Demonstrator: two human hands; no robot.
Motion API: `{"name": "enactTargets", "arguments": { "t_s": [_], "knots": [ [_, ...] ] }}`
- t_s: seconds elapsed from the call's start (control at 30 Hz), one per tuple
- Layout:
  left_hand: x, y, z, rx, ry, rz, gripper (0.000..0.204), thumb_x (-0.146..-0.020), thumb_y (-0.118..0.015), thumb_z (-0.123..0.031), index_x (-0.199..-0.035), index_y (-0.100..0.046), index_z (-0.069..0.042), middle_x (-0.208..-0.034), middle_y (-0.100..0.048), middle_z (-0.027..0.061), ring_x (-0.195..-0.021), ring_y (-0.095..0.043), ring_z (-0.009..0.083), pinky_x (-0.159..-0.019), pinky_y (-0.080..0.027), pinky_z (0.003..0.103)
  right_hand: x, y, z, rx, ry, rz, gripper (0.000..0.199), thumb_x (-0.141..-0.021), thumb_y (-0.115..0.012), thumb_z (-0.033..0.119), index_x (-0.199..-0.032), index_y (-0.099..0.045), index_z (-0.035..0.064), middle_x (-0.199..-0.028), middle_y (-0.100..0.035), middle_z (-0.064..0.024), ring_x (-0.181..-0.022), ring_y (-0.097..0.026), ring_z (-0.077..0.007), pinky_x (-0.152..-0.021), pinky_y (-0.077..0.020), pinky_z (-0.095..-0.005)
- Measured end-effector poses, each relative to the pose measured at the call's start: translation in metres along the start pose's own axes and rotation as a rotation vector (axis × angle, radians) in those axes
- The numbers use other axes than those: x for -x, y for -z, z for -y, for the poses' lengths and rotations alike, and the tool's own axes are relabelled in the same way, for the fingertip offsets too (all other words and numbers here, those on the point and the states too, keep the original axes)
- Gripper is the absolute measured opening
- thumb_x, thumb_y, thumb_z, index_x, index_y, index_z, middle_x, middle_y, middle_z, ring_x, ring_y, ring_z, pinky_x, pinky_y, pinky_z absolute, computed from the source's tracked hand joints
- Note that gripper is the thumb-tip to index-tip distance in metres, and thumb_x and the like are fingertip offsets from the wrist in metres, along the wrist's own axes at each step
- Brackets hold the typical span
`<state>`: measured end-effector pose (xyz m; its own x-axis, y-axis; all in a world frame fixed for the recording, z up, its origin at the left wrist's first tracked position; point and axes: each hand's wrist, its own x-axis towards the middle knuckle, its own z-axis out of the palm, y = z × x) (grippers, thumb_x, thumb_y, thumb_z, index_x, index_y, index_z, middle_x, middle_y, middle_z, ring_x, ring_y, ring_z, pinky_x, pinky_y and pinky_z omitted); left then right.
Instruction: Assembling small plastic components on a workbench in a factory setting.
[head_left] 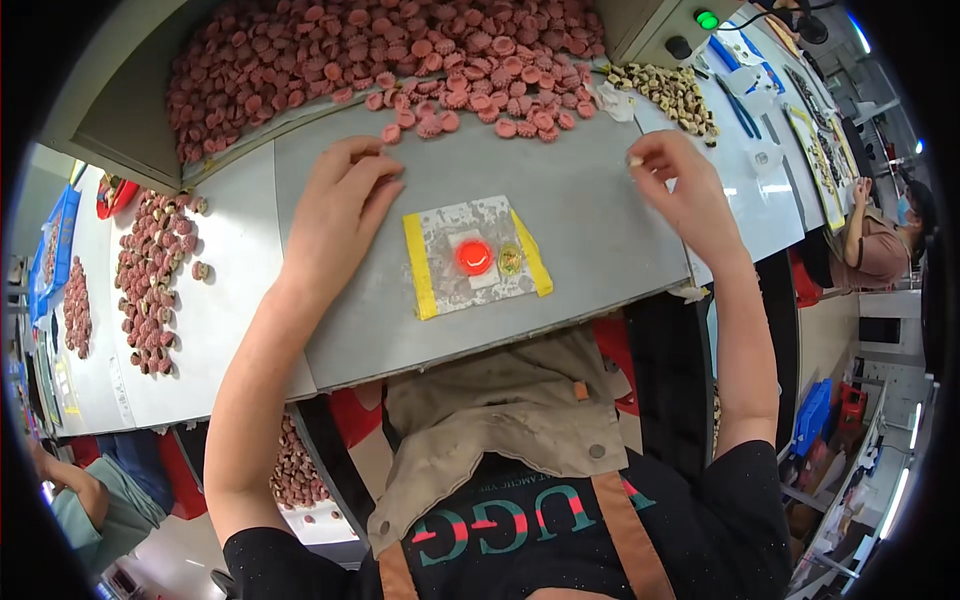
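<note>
My left hand (345, 205) hovers over the grey work surface with loosely curled fingers apart. Its fingertips are beside a pink knobbly half-shell cap (391, 133), and I see nothing held in them. On the right, my right hand (688, 195) pinches a small cream piece (637, 161) between thumb and fingertips. Between the hands lies a grey-white square plate (445, 280) edged with yellow tape. A glowing red disc (475, 257) sits near its middle, and a small round yellowish-green piece (510, 260) lies beside that.
A large heap of pink knobbly caps (400, 50) fills the back. Small cream-and-brown pieces (670, 95) lie at back right, near blue-handled pliers (742, 115). Pink fruit-shaped pieces (150, 280) are piled at left. Co-workers (880, 235) sit at both sides.
</note>
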<state>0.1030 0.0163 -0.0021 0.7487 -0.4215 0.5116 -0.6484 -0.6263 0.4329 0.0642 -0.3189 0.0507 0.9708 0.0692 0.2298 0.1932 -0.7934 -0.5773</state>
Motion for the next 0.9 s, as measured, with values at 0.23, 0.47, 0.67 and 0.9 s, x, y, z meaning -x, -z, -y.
{"name": "enactTargets", "arguments": {
  "t_s": [0.23, 0.47, 0.67, 0.9],
  "knots": [
    [0.026, 0.021, -0.024, -0.15, 0.139, 0.003, 0.015, -0.082, -0.062, -0.007, -0.097, -0.061, -0.005, -0.105, -0.053, 0.0109, -0.097, -0.052, 0.0297, -0.08, -0.044, 0.037, 0.016, -0.03, 0.037, 0.166, 0.412, 0.247, 0.012, -0.081, -0.054, 0.001, -0.093, -0.056, 0.0031, -0.091, -0.053, -0.0095, -0.078, -0.058, -0.0223, -0.07, -0.0466, -0.0311],
    [0.045, 0.027, -0.032, -0.053, 0.203, 0.031, 0.015, -0.083, -0.058, -0.006, -0.098, -0.06, -0.003, -0.102, -0.053, 0.0123, -0.093, -0.052, 0.0307, -0.08, -0.044, 0.037, 0.011, -0.034, 0.044, 0.032, 0.198, 0.324, 0.014, -0.084, -0.059, 0.006, -0.098, -0.058, 0.0032, -0.092, -0.056, -0.0092, -0.077, -0.057, -0.0204, -0.069, -0.0464, -0.03],
    [0.056, 0.034, -0.057, 0.568, 0.518, -0.001, 0.023, -0.09, -0.056, -0.01, -0.112, -0.058, -0.003, -0.099, -0.056, 0.0068, -0.093, -0.055, 0.0167, -0.077, -0.044, 0.028, 0.016, -0.043, 0.05, 0.054, 0.23, 0.277, 0.023, -0.084, -0.062, 0.009, -0.106, -0.059, 0.0038, -0.093, -0.058, -0.0084, -0.079, -0.058, -0.019, -0.07, -0.047, -0.0291],
    [0.062, 0.009, -0.071, 1.816, 0.781, -0.211, 0.035, -0.095, -0.051, -0.016, -0.125, -0.048, 0.0, -0.104, -0.057, 0.0026, -0.092, -0.055, 0.0087, -0.077, -0.044, 0.021, 0.022, -0.042, 0.056, 0.13, 0.264, 0.228, 0.022, -0.084, -0.062, 0.006, -0.105, -0.058, 0.0029, -0.094, -0.058, -0.0099, -0.083, -0.06, -0.0214, -0.071, -0.0484, -0.0298]
  ]
}}
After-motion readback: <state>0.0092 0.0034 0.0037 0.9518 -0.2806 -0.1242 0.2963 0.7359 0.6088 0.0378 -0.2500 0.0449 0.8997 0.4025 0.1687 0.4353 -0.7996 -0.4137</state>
